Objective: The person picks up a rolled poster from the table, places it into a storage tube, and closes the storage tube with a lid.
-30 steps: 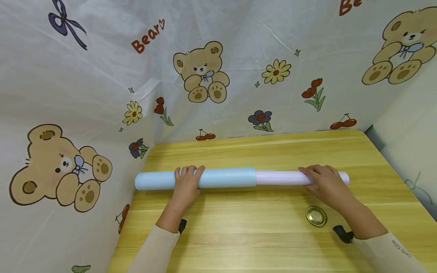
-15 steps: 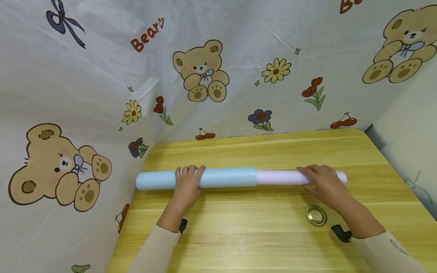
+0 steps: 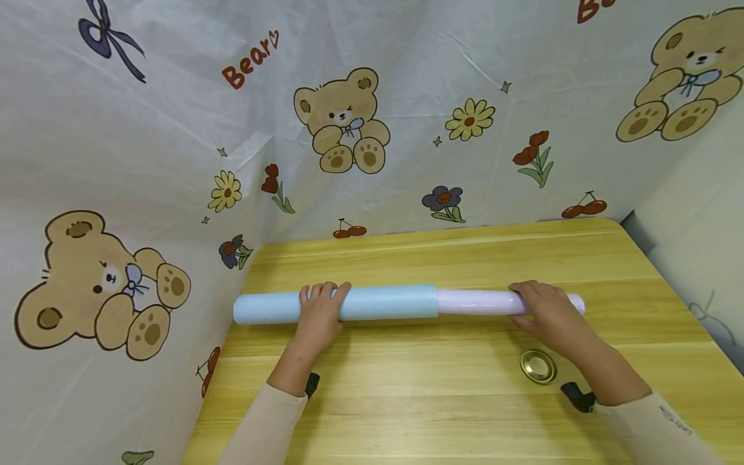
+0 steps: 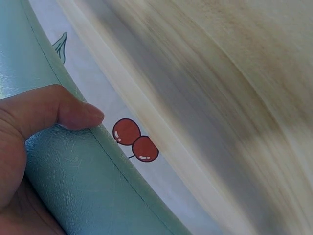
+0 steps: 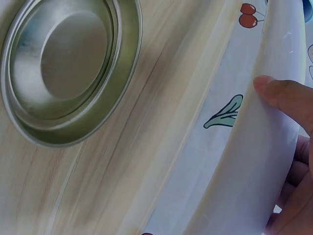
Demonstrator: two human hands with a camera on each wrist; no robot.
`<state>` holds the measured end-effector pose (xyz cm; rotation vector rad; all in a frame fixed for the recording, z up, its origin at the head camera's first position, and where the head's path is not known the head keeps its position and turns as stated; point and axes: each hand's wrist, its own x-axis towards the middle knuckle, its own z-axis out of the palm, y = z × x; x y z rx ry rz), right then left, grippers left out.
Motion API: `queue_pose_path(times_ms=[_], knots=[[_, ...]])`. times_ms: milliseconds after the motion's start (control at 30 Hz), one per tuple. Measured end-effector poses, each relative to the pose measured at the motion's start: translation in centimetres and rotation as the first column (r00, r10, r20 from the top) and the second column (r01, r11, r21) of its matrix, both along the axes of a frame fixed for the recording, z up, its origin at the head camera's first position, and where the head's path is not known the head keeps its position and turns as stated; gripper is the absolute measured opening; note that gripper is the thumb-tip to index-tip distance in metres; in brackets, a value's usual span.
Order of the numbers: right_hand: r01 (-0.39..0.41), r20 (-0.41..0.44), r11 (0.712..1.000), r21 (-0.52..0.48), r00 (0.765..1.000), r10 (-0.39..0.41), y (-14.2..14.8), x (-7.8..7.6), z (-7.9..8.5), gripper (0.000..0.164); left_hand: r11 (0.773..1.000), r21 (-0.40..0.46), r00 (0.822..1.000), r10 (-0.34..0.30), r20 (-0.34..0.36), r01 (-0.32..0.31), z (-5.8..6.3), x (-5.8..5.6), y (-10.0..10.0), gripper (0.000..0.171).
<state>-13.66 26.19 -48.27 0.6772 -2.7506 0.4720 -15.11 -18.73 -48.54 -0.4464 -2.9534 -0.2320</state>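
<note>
A long light blue roll (image 3: 389, 303) with a stitched, leather-like surface lies across the far half of the wooden table. Out of its right end runs a thinner, glossy lilac roll (image 3: 473, 302). My left hand (image 3: 318, 314) grips the blue roll left of its middle, fingers over the top. In the left wrist view the thumb (image 4: 80, 115) lies along the seam of the blue roll (image 4: 93, 181). My right hand (image 3: 552, 316) holds the lilac roll close to its right end; in the right wrist view its fingers curl behind the lilac roll (image 5: 249, 161).
A small round brass-coloured dish (image 3: 538, 367) sits on the table (image 3: 407, 400) below the right hand. Dark wrist cameras show at both wrists, the right camera (image 3: 577, 396) beside that dish. A bear-printed white cloth (image 3: 401, 142) hangs behind and to the left.
The lilac roll's right end has slid a little left, so slightly less of it shows beyond the blue roll. The blue roll has shifted very slightly right. Both hands keep their hold.
</note>
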Motion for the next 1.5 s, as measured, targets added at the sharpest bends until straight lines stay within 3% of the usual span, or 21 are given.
queue_pose_path(times_ms=[300, 700, 1167, 1500], knots=[[-0.018, 0.002, 1.0, -0.019, 1.0, 0.019, -0.3, 0.04, -0.01, 0.058, 1.0, -0.009, 1.0, -0.002, -0.002, 0.002, 0.08, 0.14, -0.03, 0.081], [0.07, 0.011, 0.993, 0.096, 0.997, -0.072, -0.11, 0.29, 0.25, 0.062, 1.0, -0.012, 1.0, -0.014, -0.006, 0.014, -0.02, 0.11, -0.2, 0.079], [0.002, 0.011, 0.998, 0.064, 1.0, -0.002, 0.13, 0.25, 0.08, 0.064, 1.0, -0.015, 1.0, -0.006, 0.006, 0.006, 0.04, 0.02, -0.35, 0.08], [-0.029, -0.042, 0.999, 0.025, 0.999, 0.031, 0.18, -0.03, -0.05, 0.058, 1.0, -0.017, 1.0, 0.004, 0.019, -0.003, 0.01, -0.01, -0.42, 0.082]])
